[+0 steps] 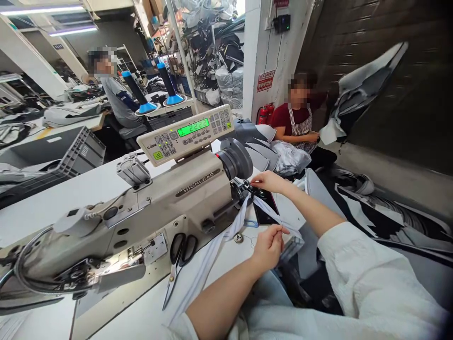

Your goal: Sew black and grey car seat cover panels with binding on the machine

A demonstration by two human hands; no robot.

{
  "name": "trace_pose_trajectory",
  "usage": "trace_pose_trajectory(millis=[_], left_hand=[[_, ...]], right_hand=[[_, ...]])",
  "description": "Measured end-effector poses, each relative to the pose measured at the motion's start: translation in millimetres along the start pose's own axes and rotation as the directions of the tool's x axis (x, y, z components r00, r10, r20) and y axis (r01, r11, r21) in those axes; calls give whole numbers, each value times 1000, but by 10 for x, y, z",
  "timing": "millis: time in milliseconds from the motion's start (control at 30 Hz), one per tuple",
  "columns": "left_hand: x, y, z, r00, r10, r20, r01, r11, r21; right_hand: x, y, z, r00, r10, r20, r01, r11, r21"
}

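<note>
R hand [268, 182] has its fingertips bunched at the metal fitting [245, 186], 5 o'clock off the handwheel [236, 159], prob for fine control, L hand [268, 249] curled at R's 6 (can't tell if either's actually gripping anything tbh), scissors [172, 275] handy at L's 9.

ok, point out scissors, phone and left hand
Scissors [172, 276]: head view, near where the blades cross.
Phone [262, 216]: head view, lower part of its dark screen, partly covered by white tape.
Left hand [269, 245]: head view, back of the hand.
</note>
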State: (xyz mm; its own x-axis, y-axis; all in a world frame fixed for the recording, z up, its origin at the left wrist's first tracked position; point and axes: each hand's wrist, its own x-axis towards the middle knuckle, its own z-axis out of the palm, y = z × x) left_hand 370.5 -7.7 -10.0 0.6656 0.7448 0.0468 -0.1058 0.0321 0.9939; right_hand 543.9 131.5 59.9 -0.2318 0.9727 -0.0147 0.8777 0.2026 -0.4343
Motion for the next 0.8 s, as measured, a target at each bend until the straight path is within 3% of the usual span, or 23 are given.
trace_pose_trajectory(millis=[133, 200, 367, 500, 633, 700, 800], left_hand=[[-3, 8, 2, 1000, -2, -1, 2, 1000, 4], [-3, -1, 4, 1000, -11, -9, 11, 1000, -6], [19, -28, 11, 996, -84, -32, 79, 987, -143], [32, -11, 16, 993, -115, -38, 106, 976, -188], [17, 35, 22, 988, -153, -29, 146, 975, -169], [2, 58, 22, 986, -164, -31, 156, 974, -165], [-18, 85, 21, 985, -171, -25, 165, 975, -150]], right_hand=[[68, -33, -193, 997, -50, 56, 46, 996, 73], [167, -70, -259, 999, -25, 29, 22, 995, 94], [494, -65, -82, 997, 66, -46, -59, 989, 135], [480, 146, 7, 994, 9, 109, -34, 972, 233], [278, 293, -133, 958, -119, 261, 8, 921, 390], [232, 292, -176, 956, -163, 242, 21, 866, 499], [274, 257, -110, 988, -97, 119, 12, 821, 571]])
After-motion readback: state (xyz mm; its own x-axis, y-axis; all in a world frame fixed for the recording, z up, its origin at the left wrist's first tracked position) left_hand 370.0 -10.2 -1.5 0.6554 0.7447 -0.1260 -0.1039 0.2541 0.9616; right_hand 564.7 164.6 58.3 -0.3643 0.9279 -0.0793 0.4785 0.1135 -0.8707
